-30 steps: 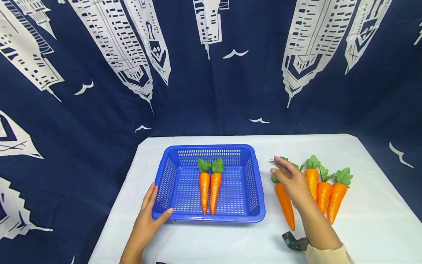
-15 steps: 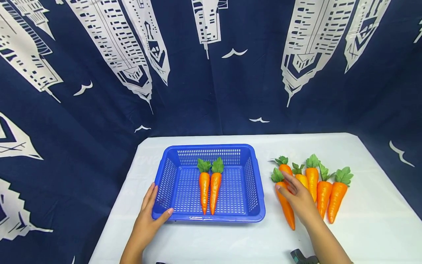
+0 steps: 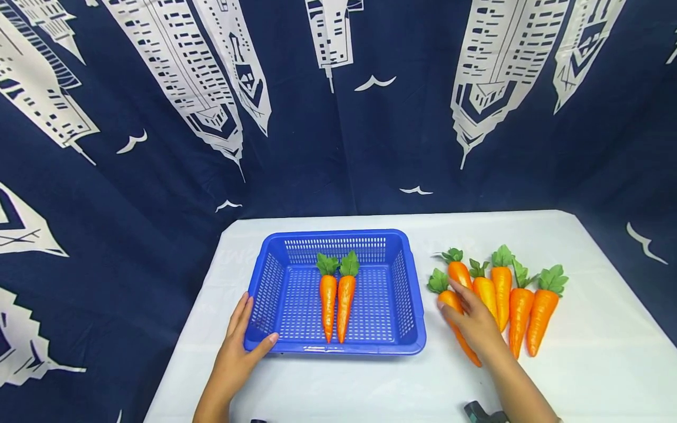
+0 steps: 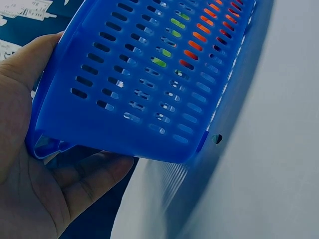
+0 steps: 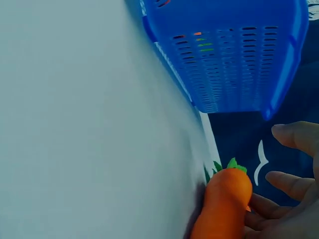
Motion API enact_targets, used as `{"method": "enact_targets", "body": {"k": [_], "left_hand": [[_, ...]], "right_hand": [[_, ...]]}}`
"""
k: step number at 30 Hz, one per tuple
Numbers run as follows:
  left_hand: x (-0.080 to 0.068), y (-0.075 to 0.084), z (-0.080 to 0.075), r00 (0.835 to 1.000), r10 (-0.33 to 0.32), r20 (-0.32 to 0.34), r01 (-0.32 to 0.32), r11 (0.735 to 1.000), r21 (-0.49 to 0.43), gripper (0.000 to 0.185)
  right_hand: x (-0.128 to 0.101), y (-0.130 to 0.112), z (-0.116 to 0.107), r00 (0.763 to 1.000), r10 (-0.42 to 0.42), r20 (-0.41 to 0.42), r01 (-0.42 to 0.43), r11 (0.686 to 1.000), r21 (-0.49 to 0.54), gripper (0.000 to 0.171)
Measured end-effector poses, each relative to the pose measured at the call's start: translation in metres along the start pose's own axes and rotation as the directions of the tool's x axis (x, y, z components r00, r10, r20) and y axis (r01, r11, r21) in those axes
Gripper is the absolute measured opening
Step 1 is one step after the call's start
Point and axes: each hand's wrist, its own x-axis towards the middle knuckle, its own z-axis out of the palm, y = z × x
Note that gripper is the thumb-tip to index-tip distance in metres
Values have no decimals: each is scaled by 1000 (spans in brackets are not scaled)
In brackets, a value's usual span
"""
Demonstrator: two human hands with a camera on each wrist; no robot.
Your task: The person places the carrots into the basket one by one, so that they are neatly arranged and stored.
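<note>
Carrots going from the table into the blue basket, a third one now being taken up.

The left hand [image 3: 235,346] grips the near-left corner of the blue basket [image 3: 275,258], where two carrots [image 3: 336,302] lie side by side. To its right on the white table [image 3: 582,364], the right hand [image 3: 473,320] curls its fingers round the nearest loose carrot [image 3: 448,298], four more beside it [image 3: 510,296]. Next, I judge, comes a lift clear of those neighbours.

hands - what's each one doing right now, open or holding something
Left hand: holds the near left corner of the blue basket.
Right hand: fingers closing round the leftmost carrot on the table; a firm grip cannot be told.
</note>
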Motion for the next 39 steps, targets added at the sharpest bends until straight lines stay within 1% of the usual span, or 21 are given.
{"method": "enact_targets", "body": {"k": [6,11,18,23,33,39], "left_hand": [[1,-2,1,1000,-4,-2,4,1000,-1,96],[1,-2,1,1000,-4,-2,4,1000,-2,96],[0,-2,0,1000,-12,-1,12,1000,-10,96],[0,-2,1,1000,-21,4,21,1000,-10,96],[1,0,0,999,-34,10,34,999,-4,96],[1,0,0,1000,-26,3,26,1000,-9,96]], "right_hand": [[5,7,6,1000,-22,14,23,999,-49,72],[7,13,9,999,-42,10,43,993,-108,68],[8,17,12,999,-49,5,49,986,-158,61],[9,19,13,998,-56,-5,54,980,-193,60],[9,19,13,997,-79,-11,76,982,-174,59],[8,16,12,997,-81,-10,78,986,-150,58]]}}
